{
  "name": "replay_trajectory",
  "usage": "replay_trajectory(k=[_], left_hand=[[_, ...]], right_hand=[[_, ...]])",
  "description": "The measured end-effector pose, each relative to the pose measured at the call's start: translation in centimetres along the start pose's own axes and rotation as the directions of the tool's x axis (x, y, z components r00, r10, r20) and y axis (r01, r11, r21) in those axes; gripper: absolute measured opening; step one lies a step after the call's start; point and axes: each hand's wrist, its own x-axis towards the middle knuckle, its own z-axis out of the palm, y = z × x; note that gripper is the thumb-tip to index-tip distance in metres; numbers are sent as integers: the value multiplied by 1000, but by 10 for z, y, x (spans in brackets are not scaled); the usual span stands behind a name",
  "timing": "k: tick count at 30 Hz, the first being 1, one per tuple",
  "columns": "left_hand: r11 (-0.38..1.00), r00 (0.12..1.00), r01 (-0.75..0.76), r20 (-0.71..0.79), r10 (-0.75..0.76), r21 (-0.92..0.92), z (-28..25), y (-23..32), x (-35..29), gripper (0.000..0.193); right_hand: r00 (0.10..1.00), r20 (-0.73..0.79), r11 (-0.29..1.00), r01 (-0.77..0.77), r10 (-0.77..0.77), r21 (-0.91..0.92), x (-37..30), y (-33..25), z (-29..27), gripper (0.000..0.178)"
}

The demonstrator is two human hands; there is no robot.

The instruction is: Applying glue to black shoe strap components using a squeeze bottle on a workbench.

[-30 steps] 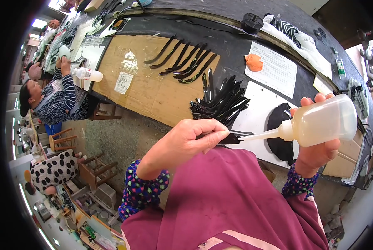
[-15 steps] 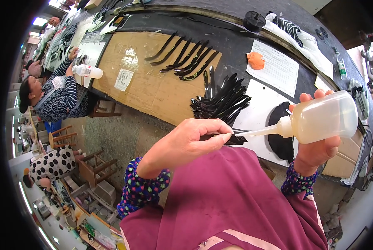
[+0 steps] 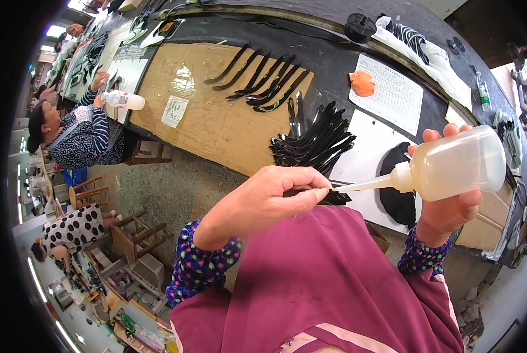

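My right hand [image 3: 446,215] is wrapped round a translucent squeeze bottle [image 3: 460,163], tipped on its side, with pale liquid inside. Its long thin nozzle points left, and the tip meets the fingertips of my left hand [image 3: 269,197]. That hand is closed in a pinch on a black strip [image 3: 337,199], most of which the fingers hide. Just beyond lies a heaped bundle of glossy black strips [image 3: 316,141]. Farther off, several curved black strips [image 3: 269,79] are laid out side by side on a brown cardboard sheet [image 3: 210,129].
An orange lump [image 3: 362,83] rests on a printed sheet [image 3: 401,97]. A black rounded piece [image 3: 396,188] lies on white board beside the bottle. Behind are a black spool [image 3: 359,28] and a green-labelled bottle [image 3: 482,91]. To the left, a co-worker [image 3: 81,135] sits holding another squeeze bottle [image 3: 122,100].
My hands, the bottle and the pinched strip have hardly moved. The seated co-worker's head and raised hand have shifted slightly, and the person in dotted clothing has changed posture.
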Motion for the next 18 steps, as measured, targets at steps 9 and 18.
replay_trajectory(k=[9,18], left_hand=[[999,1000,2,-18,-2,-33,0,-2,1,18],[999,1000,0,-24,-2,-52,1,-2,1,17]], right_hand=[[999,-45,1000,0,-1,-20,-2,0,0,91],[997,-76,1000,1,-2,-13,-3,-1,2,82]])
